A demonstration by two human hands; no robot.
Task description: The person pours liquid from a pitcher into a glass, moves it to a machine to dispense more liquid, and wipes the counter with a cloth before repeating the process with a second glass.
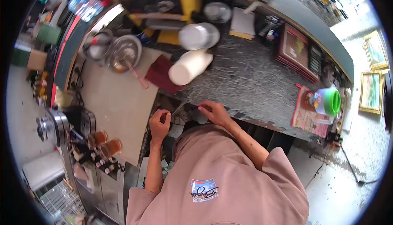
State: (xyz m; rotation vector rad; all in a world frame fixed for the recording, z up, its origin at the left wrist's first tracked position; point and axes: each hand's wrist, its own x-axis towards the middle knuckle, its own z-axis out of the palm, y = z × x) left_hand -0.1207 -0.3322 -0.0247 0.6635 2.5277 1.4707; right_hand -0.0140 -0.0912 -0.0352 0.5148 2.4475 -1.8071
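My left hand (160,123) hovers before my waist near the edge of the pale counter (123,122), its fingers curled in toward the thumb. Whether anything is in that curl, I cannot make out. To its right, my right hand (215,113) is by the front edge of the dark streaked counter (245,73), its bent fingers a little apart and no object visible in them. A small dark shape (190,107) shows just left of its fingertips. Beyond both hands lie a white cylindrical container (190,67) on its side and a dark red cloth (161,74).
Two glasses of brown drink (109,147) stand at the left near a metal machine (53,127). A steel bowl (125,54) holds a long pinkish utensil. On the right are a green-lidded jug (330,101) on a patterned cloth (302,116) and a reddish box (297,51).
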